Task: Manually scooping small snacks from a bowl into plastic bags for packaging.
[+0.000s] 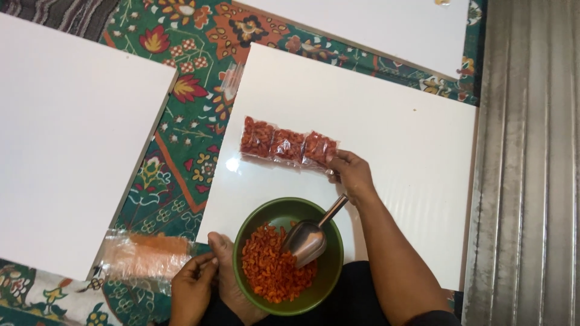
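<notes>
My right hand [350, 174] presses rightmost filled packet [318, 149] flat on white board [393, 139], extending row. Left hand [192, 284] pinches stack of empty clear bags [144, 256] near-left. Green bowl [329, 278] of orange pieces, metal scoop [308, 240] resting inside, sits near, within reach.

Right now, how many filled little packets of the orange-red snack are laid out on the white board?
3, side by side in a row on the white board: left packet, middle packet, right packet, which the right hand touches. None seem hidden.
</notes>
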